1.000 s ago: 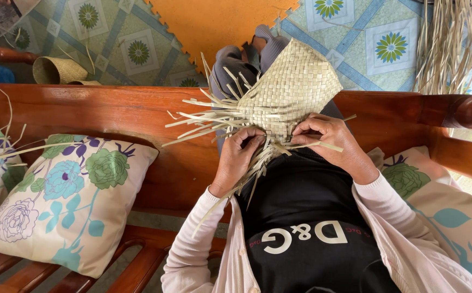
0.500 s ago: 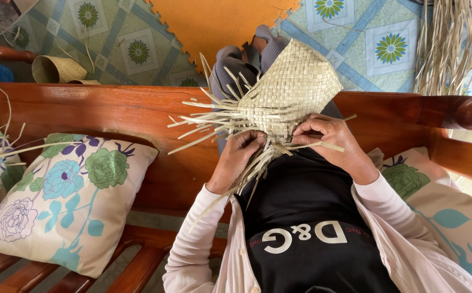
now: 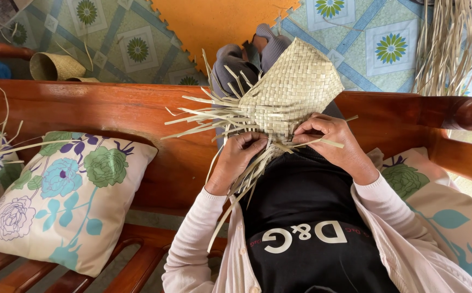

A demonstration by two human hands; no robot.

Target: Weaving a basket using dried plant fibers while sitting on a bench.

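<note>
A half-woven mat of pale dried palm strips [image 3: 296, 89] rests on my lap, its finished checkered part pointing away from me and loose strip ends fanning out to the left and down. My left hand [image 3: 240, 160] pinches loose strips at the mat's near left edge. My right hand [image 3: 331, 138] grips the near right edge, with one strip end poking out to the right between its fingers. Both hands are at the unwoven border, close together.
I sit on a wooden bench [image 3: 111, 116]. A floral cushion [image 3: 62, 198] lies on my left, another [image 3: 453, 217] on my right. A bundle of dried strips [image 3: 450, 43] hangs at the top right. A small woven basket [image 3: 57, 66] lies on the tiled floor beyond the bench.
My hands have shifted only slightly along the mat's near edge; the loose strips on the left have moved a little. The mat stays in the same place.
</note>
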